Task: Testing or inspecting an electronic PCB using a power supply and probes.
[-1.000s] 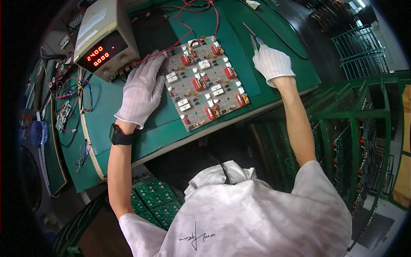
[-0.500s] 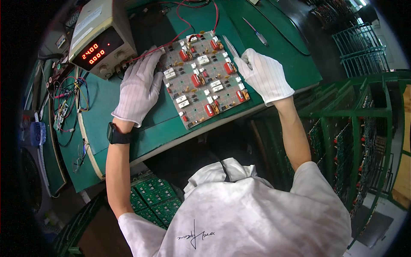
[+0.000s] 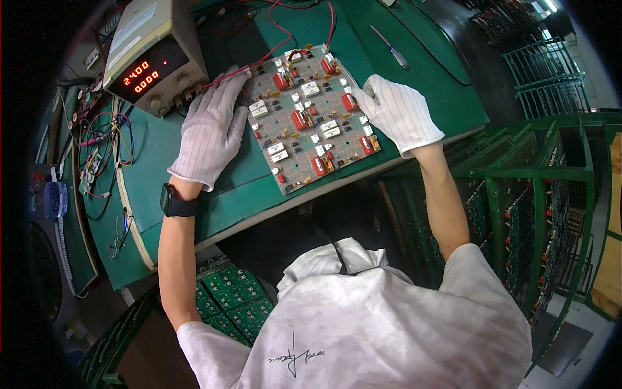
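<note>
Right hand (image 3: 396, 111) has left the screwdriver (image 3: 390, 48); both flat, unclenched gloved hands now flank the circuit board (image 3: 311, 117), left hand (image 3: 210, 129) opposite, near the surface (image 3: 246, 188) edge.

- A large brown circuit board panel (image 3: 310, 117) studded with red and white components lay on the green bench mat (image 3: 427, 71) in the upper middle of the frame.
- The left hand (image 3: 210, 129), in a white striped glove, lay flat, touching the panel's left edge.
- The gloved right hand (image 3: 396, 111) touched its right edge.
- A beige bench power supply (image 3: 152, 55) with red digits stood at upper left.
- A slim screwdriver (image 3: 390, 48) lay at upper right.
</note>
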A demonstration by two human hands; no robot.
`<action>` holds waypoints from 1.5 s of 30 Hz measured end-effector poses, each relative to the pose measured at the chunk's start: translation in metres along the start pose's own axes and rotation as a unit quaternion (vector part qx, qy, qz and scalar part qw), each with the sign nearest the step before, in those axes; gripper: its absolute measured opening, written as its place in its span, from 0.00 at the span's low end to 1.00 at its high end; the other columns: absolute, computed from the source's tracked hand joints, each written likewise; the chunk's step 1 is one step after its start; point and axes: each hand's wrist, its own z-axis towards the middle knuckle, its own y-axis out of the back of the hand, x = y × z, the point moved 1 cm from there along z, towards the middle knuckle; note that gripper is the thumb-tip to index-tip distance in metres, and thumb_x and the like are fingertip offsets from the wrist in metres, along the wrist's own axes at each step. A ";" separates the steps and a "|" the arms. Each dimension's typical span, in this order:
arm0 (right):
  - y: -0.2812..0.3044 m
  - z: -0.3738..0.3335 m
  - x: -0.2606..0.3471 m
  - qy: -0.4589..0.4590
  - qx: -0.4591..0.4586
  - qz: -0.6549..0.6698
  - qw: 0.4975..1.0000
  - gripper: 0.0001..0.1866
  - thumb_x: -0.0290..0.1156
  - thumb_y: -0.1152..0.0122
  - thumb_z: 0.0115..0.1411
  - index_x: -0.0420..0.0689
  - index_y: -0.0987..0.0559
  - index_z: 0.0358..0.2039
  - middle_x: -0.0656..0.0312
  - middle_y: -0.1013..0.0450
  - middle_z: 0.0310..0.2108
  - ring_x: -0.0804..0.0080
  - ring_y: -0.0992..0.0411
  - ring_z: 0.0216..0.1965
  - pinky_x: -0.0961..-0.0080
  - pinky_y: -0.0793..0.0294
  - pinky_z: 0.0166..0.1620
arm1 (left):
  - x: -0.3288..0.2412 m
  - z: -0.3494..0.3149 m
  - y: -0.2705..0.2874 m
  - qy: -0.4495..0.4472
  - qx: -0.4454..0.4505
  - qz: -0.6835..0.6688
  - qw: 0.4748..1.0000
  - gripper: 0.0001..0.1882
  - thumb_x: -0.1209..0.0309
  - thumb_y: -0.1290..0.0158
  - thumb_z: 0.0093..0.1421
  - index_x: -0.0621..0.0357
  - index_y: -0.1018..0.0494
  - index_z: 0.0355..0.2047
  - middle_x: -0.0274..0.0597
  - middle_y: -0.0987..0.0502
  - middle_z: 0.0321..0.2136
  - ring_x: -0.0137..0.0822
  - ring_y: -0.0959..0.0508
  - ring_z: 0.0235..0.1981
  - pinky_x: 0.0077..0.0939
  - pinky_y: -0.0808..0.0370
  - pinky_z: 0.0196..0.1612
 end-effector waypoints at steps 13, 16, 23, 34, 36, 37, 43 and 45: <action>0.001 0.005 -0.005 0.032 0.009 -0.031 0.999 0.19 0.47 0.45 0.71 0.44 0.23 0.35 0.54 0.24 0.22 0.56 0.21 0.25 0.65 0.22 0.29 | -0.002 0.001 0.003 0.007 0.004 -0.005 1.000 0.29 0.67 0.49 0.67 0.52 0.36 0.69 0.51 0.31 0.65 0.53 0.32 0.67 0.50 0.35 0.68; 0.002 0.006 -0.006 0.033 0.015 -0.024 0.999 0.18 0.47 0.45 0.71 0.44 0.23 0.35 0.54 0.24 0.22 0.57 0.21 0.25 0.65 0.22 0.29 | -0.002 0.002 0.003 0.005 0.006 -0.007 1.000 0.29 0.68 0.49 0.67 0.52 0.36 0.69 0.51 0.31 0.65 0.53 0.32 0.67 0.50 0.35 0.68; 0.000 0.005 -0.006 0.030 0.021 -0.019 0.999 0.18 0.47 0.45 0.71 0.44 0.23 0.34 0.53 0.24 0.23 0.56 0.21 0.26 0.64 0.22 0.30 | 0.000 0.001 0.001 0.002 0.003 -0.008 1.000 0.29 0.67 0.49 0.68 0.52 0.37 0.69 0.51 0.31 0.65 0.53 0.32 0.67 0.50 0.35 0.68; 0.000 0.004 -0.007 0.025 0.016 -0.002 1.000 0.17 0.47 0.45 0.70 0.44 0.23 0.35 0.52 0.23 0.24 0.52 0.21 0.27 0.62 0.21 0.31 | -0.001 0.000 0.000 0.004 0.002 0.001 1.000 0.30 0.68 0.48 0.67 0.52 0.37 0.69 0.50 0.30 0.65 0.52 0.32 0.67 0.49 0.35 0.68; 0.000 0.004 -0.007 0.023 0.018 -0.004 1.000 0.16 0.45 0.42 0.69 0.44 0.23 0.35 0.53 0.23 0.25 0.51 0.22 0.28 0.61 0.22 0.31 | -0.001 0.000 0.001 0.001 -0.003 -0.003 1.000 0.30 0.68 0.48 0.67 0.52 0.36 0.69 0.50 0.30 0.65 0.52 0.32 0.67 0.49 0.34 0.68; 0.000 0.003 -0.007 0.020 0.019 -0.006 1.000 0.14 0.43 0.39 0.68 0.44 0.23 0.35 0.53 0.23 0.27 0.50 0.23 0.29 0.60 0.23 0.31 | -0.002 0.001 0.001 0.001 -0.003 -0.003 1.000 0.30 0.68 0.48 0.67 0.52 0.36 0.69 0.50 0.30 0.65 0.52 0.32 0.67 0.49 0.34 0.68; -0.001 0.004 -0.008 0.021 0.026 -0.010 0.999 0.19 0.47 0.45 0.71 0.44 0.22 0.35 0.53 0.23 0.23 0.54 0.21 0.26 0.63 0.21 0.30 | -0.002 0.002 0.002 0.002 0.003 -0.013 1.000 0.29 0.69 0.48 0.67 0.52 0.36 0.69 0.51 0.29 0.64 0.53 0.31 0.67 0.49 0.34 0.67; 0.001 0.004 -0.006 0.011 0.033 -0.016 0.999 0.19 0.48 0.45 0.71 0.44 0.22 0.35 0.53 0.23 0.23 0.54 0.21 0.26 0.63 0.21 0.30 | -0.002 0.001 0.002 0.001 -0.004 -0.007 1.000 0.29 0.69 0.48 0.67 0.52 0.36 0.68 0.51 0.29 0.64 0.53 0.31 0.66 0.49 0.34 0.67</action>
